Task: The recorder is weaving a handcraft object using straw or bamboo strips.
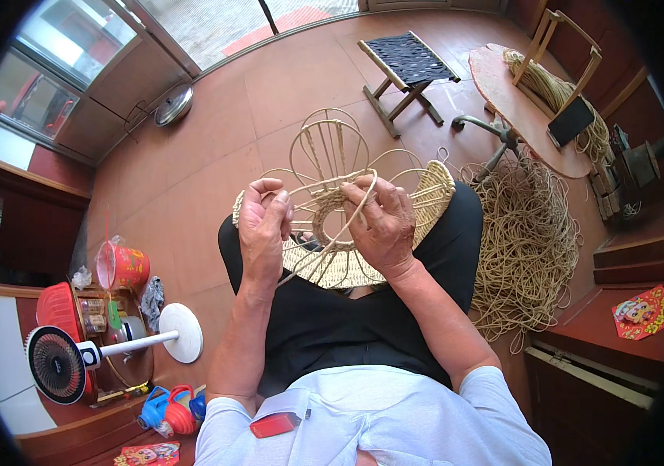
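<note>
A round wire frame (359, 268), partly woven with pale straw cord, rests on my lap between my knees. Wire loops (329, 147) stand out from its far side, and a ring wrapped in cord sits at its middle. My right hand (382, 221) is over the right part of the ring, its thumb and fingers pinching the straw cord (351, 213). A length of this cord arcs up between the hands and crosses down to the lower left. On the left side of the frame, my left hand (264, 221) has its fingers curled in, closed on the cord.
A heap of loose straw cord (526, 241) lies on the floor at my right. Beyond it stands a round wooden table (495, 85) with a cord bundle and a dark phone. A folding stool (409, 62) is ahead; a small fan (56, 365) stands at the left.
</note>
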Demonstrator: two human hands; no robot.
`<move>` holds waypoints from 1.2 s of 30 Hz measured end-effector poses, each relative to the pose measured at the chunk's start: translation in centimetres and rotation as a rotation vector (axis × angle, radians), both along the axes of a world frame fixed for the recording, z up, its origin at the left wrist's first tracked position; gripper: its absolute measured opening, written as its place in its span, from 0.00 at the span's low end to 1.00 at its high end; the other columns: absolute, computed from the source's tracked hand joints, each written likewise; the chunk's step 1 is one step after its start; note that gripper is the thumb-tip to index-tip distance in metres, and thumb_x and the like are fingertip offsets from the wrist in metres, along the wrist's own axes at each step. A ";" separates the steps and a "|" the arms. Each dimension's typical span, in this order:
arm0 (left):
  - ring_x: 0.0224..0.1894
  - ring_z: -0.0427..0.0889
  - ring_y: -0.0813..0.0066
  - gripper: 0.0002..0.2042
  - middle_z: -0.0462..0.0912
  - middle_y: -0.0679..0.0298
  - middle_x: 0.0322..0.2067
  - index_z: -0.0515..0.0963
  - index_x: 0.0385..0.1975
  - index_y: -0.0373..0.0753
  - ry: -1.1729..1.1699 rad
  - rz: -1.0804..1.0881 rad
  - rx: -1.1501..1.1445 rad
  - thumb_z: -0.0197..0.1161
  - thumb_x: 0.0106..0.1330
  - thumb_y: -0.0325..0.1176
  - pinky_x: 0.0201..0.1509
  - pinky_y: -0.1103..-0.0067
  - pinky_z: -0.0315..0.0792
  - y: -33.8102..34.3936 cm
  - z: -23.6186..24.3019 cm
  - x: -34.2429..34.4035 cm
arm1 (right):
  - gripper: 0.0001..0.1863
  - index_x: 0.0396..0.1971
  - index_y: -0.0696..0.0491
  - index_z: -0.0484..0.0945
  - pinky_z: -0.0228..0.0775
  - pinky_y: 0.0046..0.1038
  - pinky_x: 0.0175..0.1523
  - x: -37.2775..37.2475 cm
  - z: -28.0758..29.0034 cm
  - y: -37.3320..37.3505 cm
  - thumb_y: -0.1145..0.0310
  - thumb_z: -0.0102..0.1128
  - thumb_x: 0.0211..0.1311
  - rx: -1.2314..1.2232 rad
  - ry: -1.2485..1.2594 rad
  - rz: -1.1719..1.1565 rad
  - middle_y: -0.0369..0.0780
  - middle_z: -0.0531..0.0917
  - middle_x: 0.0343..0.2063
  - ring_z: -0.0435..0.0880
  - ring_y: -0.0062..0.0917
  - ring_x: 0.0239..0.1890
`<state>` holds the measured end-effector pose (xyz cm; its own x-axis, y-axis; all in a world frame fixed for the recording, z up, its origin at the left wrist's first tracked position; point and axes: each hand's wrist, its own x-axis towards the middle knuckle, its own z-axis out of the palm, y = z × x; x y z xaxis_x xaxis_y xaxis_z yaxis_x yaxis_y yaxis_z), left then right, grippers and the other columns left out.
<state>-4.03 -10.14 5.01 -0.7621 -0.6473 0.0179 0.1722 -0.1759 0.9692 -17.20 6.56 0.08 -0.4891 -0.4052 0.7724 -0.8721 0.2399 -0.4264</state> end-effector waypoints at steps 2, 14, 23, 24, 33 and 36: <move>0.29 0.70 0.88 0.09 0.76 0.72 0.32 0.74 0.58 0.41 0.010 0.020 -0.011 0.63 0.85 0.32 0.30 0.87 0.65 -0.4 0.5 -0.3 | 0.21 0.56 0.46 0.91 0.77 0.37 0.51 -0.1 -0.3 0.1 0.71 0.72 0.62 0.038 0.010 0.009 0.36 0.87 0.55 0.85 0.32 0.47; 0.45 0.91 0.72 0.13 0.90 0.57 0.42 0.75 0.62 0.32 0.024 -0.172 -0.383 0.62 0.86 0.31 0.51 0.75 0.88 -1.4 6.2 -9.8 | 0.35 0.75 0.54 0.78 0.75 0.41 0.57 2.0 0.6 0.1 0.69 0.67 0.66 0.324 0.002 -0.019 0.44 0.79 0.67 0.85 0.37 0.53; 0.43 0.91 0.75 0.20 0.87 0.55 0.56 0.70 0.72 0.35 -0.079 0.103 -0.631 0.59 0.85 0.25 0.46 0.79 0.87 1.3 4.8 -6.2 | 0.34 0.73 0.53 0.77 0.75 0.42 0.57 1.3 0.7 0.0 0.69 0.67 0.66 0.236 -0.062 0.030 0.44 0.80 0.63 0.85 0.38 0.54; 0.43 0.91 0.75 0.20 0.87 0.55 0.56 0.70 0.72 0.35 -0.081 0.103 -0.633 0.59 0.85 0.25 0.46 0.79 0.87 1.5 4.0 -5.8 | 0.33 0.73 0.53 0.77 0.75 0.42 0.56 1.2 0.7 -0.1 0.69 0.67 0.65 0.209 -0.053 0.037 0.43 0.80 0.62 0.85 0.38 0.54; 0.40 0.93 0.43 0.45 0.83 0.40 0.65 0.46 0.89 0.38 -0.296 0.183 -1.352 0.64 0.75 0.25 0.38 0.59 0.88 5.0 1.2 -6.0 | 0.32 0.70 0.52 0.80 0.74 0.41 0.53 1.2 0.3 -0.6 0.69 0.69 0.63 0.188 -0.065 -0.001 0.42 0.81 0.61 0.84 0.38 0.50; 0.36 0.94 0.44 0.52 0.76 0.37 0.74 0.37 0.89 0.34 -0.460 0.132 -1.416 0.66 0.70 0.25 0.31 0.60 0.89 4.7 1.3 -7.0 | 0.32 0.68 0.53 0.80 0.73 0.41 0.53 1.1 0.2 -0.4 0.69 0.71 0.62 0.163 -0.065 0.032 0.41 0.82 0.61 0.84 0.38 0.49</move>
<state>-11.05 -5.47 6.33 -0.8144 -0.3619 0.4537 -0.2484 0.9239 0.2910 -16.05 6.16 0.27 -0.5209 -0.5388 0.6620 -0.8522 0.2835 -0.4398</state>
